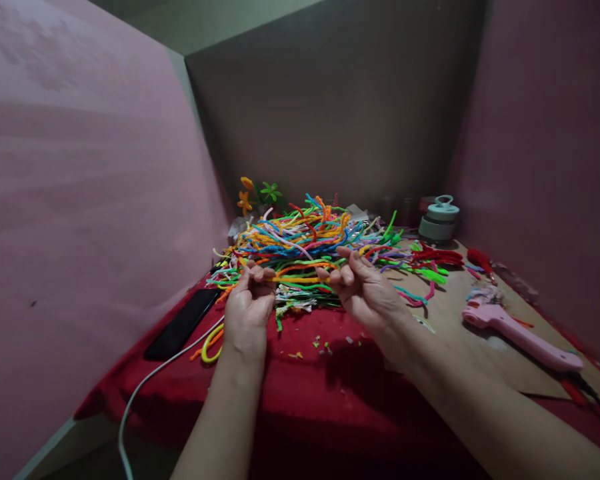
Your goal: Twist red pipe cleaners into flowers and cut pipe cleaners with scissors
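Observation:
A yellow-orange pipe cleaner [300, 281] is stretched level between my two hands, in front of a heap of pipe cleaners. My left hand [250, 300] pinches its left end, palm turned up. At the other end, the fingers of my right hand [363, 283] are closed on it. Right behind lies the big tangled pile of coloured pipe cleaners [295, 233], in orange, blue, green, red and pink. A bundle of green and white stems [300, 300] rests just below the stretched piece.
A black phone [183, 325] and a white cable [155, 369] lie at left on the red cloth [300, 373]. Pipe-cleaner flowers [255, 193] stand behind. At right, a pink glue gun [523, 333] lies on cardboard [450, 353], with a lidded jar [439, 220] farther back.

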Motion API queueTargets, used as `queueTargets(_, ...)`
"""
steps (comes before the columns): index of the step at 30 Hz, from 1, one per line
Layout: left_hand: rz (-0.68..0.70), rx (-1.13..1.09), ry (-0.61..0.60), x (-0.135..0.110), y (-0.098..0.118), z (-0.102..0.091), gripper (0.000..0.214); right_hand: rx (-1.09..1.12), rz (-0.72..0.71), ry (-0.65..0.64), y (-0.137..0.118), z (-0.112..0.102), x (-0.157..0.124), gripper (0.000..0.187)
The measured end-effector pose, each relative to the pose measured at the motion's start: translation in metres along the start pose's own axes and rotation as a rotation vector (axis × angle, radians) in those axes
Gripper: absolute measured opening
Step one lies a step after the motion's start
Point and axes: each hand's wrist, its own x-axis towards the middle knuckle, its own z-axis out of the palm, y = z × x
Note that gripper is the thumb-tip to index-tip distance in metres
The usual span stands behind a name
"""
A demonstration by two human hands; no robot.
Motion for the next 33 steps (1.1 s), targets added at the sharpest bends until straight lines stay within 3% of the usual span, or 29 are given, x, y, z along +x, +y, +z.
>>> queueTargets(4,0.03,-0.022,-0.058,0.004,0.004,0.005,0.034,0.086,0.008,0.092,-0.006,-0.004,0.006,0.01)
queueTargets(9,0.085,-0.057,-0.079,-0.002,0.001,-0.002,0.028,0.076,0.031,0.262,-0.017,-0.008,0.011,0.005)
queueTargets(14,0.112,-0.069,-0.073,-0.009,0.001,-0.011,0.027,-0.001,-0.041,0.298,-0.023,-0.011,0.015,0.006)
queueTargets(22,0.082,-0.101,-0.077,-0.021,0.004,-0.014,0.032,0.007,-0.034,0.185,-0.023,-0.011,0.013,0.019)
queueTargets(33,0.129,-0.04,-0.129,-0.021,0.01,-0.014,0.032,-0.019,-0.012,0.024,-0.02,-0.011,0.008,0.011)
